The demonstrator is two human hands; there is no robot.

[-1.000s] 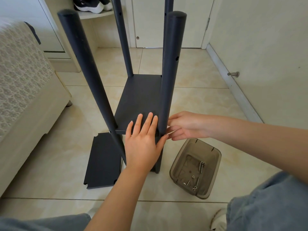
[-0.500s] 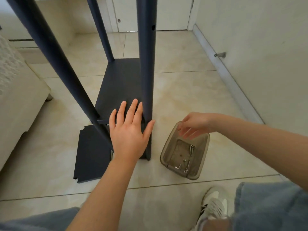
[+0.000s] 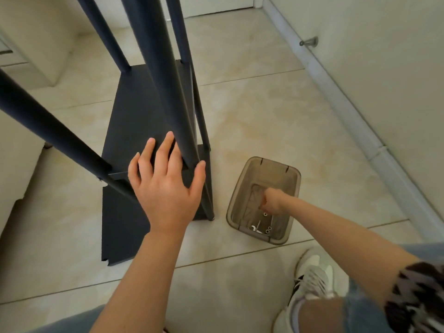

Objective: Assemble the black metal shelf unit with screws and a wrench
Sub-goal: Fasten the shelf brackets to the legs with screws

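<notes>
While our left hand (image 3: 165,188) stayed flat, fingers (image 3: 164,150) spread, on the shelf (image 3: 134,111), our right hand (image 3: 271,201) had left the post (image 3: 168,92) to fish the tub (image 3: 242,188) for another of the screws (image 3: 267,229). It was curled there; whether it held one, we couldn't tell.
</notes>
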